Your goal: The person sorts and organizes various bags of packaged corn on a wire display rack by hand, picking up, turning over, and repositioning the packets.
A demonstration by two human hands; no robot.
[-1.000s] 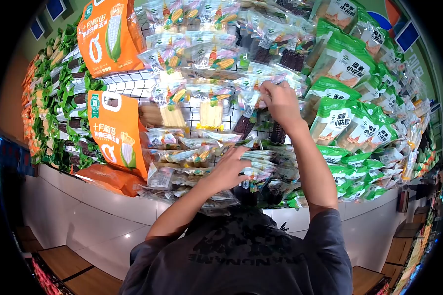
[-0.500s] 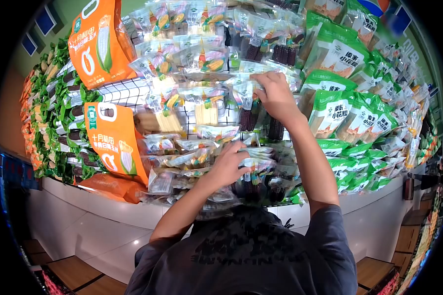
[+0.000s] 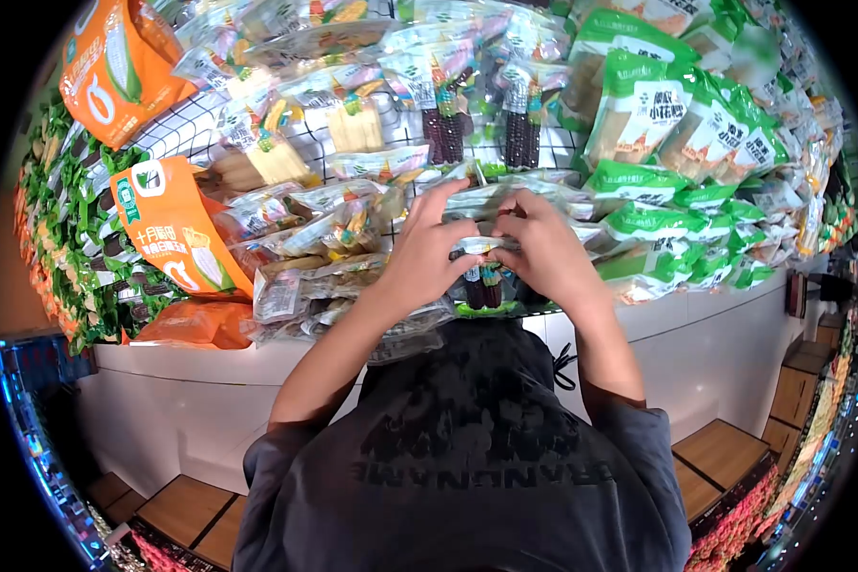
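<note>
In the head view both hands meet at the front of the display, at the top edge of a clear bag of dark purple corn (image 3: pixel 483 292). My left hand (image 3: pixel 427 250) is closed, thumb and fingers pinching that edge from the left. From the right, my right hand (image 3: pixel 546 250) pinches the same edge with bent fingers. The dark cobs hang upright below the fingertips. Other clear bags of dark corn (image 3: pixel 522 129) stand upright behind the hands. Pale corn in clear bags (image 3: pixel 355 126) stands further left.
Orange corn bags (image 3: pixel 176 229) stand at the left, next to green leafy corn (image 3: pixel 76 229). Green-topped bags (image 3: pixel 639 110) fill the right side. A white grid rack (image 3: pixel 181 119) shows between the bags. The counter's pale front (image 3: pixel 210 405) lies below.
My right hand has come down from the back row to the front, beside my left hand. Both hands now pinch the dark corn bag's top. The view has shifted.
</note>
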